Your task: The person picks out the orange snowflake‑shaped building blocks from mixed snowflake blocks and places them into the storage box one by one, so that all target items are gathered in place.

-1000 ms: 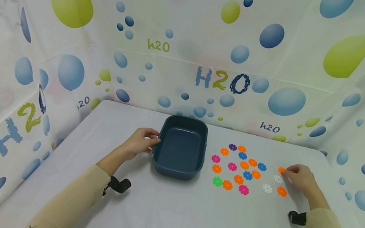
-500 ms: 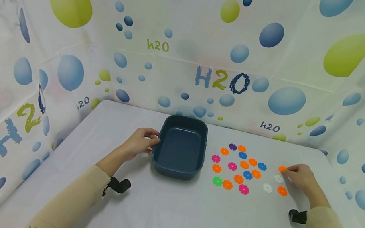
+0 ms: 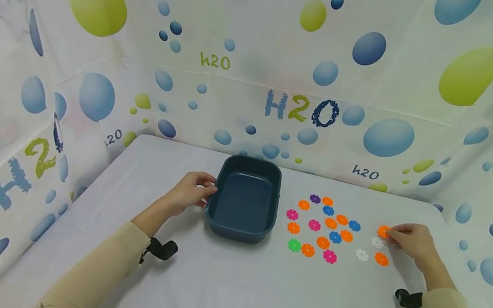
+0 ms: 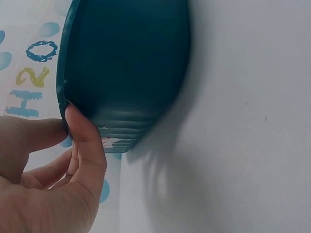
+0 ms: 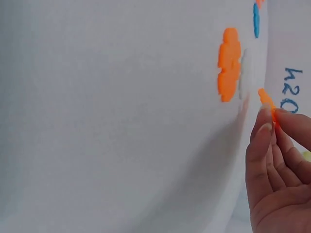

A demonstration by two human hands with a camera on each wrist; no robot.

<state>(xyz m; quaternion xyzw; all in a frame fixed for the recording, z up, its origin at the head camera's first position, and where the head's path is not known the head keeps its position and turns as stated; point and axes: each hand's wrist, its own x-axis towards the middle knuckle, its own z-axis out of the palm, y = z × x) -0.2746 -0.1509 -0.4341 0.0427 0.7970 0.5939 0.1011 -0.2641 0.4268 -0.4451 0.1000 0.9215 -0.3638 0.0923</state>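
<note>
My left hand [image 3: 190, 191] pinches the left rim of a dark teal plastic bin [image 4: 126, 53], its thumb and fingers on either side of the wall. The bin stands upright on the white table with nothing visible inside. Toward the table's right side, my right hand [image 3: 413, 241] pinches an orange flower-shaped disc [image 5: 266, 99] between thumb and fingertips, part of it hidden by them. Just below that disc in the head view lies a white flower disc [image 3: 377, 243]. Another orange flower disc [image 5: 229, 65] lies flat nearer to me.
Several flower discs in orange, blue, pink, purple and green, among them a green one [image 3: 294, 245], lie scattered right of the bin. A second white disc [image 3: 362, 255] sits apart from them. A patterned curtain [image 3: 263, 58] rises behind the table [image 3: 231, 294].
My right forearm and wrist have swung slightly right, and the pinched orange disc has shifted a little with the fingers. My left hand and the bin stay as they were.
</note>
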